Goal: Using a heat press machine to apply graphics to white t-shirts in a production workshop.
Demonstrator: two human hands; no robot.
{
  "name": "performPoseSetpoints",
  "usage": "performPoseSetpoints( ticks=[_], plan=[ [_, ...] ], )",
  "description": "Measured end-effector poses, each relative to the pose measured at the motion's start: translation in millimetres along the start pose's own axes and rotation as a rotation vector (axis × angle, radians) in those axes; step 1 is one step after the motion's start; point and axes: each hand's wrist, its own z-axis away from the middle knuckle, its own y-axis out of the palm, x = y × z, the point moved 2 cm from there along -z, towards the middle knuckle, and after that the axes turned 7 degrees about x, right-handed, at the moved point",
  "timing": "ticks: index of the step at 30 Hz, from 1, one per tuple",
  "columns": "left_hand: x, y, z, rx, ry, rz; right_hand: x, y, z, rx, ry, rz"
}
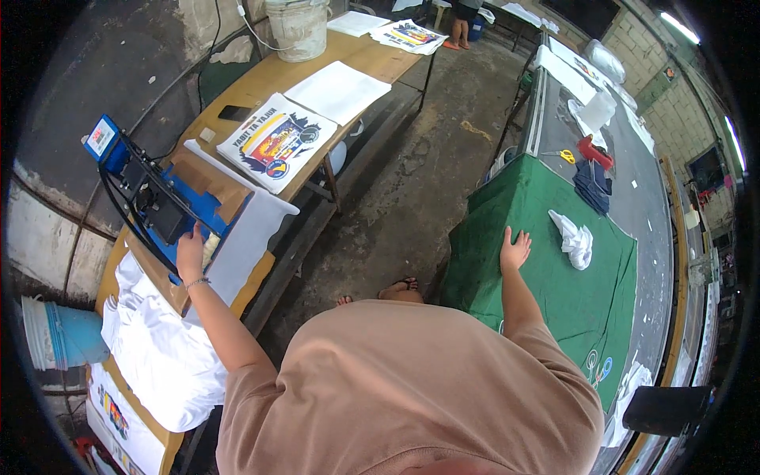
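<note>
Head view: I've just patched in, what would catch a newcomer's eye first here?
Probably the blue and black heat press on the long wooden bench at left, with the left hand on it. Next, the green cloth-covered table at right, where the right hand rests flat, open, near a crumpled white rag. A colourful printed transfer sheet lies on the bench beyond the press.

A rough grey concrete floor (396,190) runs between a long wooden tabletop (372,59) on the left and a glass-edged tabletop (657,198) on the right. Painted block walls (641,39) carry a fluorescent tube (679,27), lit above.
</note>
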Motion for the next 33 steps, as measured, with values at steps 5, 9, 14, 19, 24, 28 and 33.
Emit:
performPoseSetpoints(
  ticks=[5,9,14,19,24,28,33],
  plan=[
    [-2.9,-1.8,1.8,0.034,-0.082,0.009,1.3,-1.1,0.2,0.004,0.008,0.006],
    [-4.8,-3.1,2.9,0.046,-0.047,0.0,1.8,-2.5,1.1,0.013,0.01,0.009],
    [-6.2,-5.0,4.2,0.062,-0.056,-0.039,0.8,-1.9,0.8,0.015,-0.003,0.008],
    [-11.2,-7.9,8.9,0.051,-0.062,-0.067,0.6,-1.6,0.5,0.011,0.002,0.006],
    [-14.0,-9.2,12.1,0.045,-0.058,-0.059,2.4,-4.1,2.3,0.009,-0.003,-0.013],
    [-14.3,-8.7,11.1,0.038,-0.068,-0.068,2.7,-4.5,2.5,0.013,-0.002,-0.008],
    [-14.3,-8.8,11.0,0.038,-0.095,-0.083,0.6,-1.6,0.5,0.011,-0.001,-0.005]
  ],
)
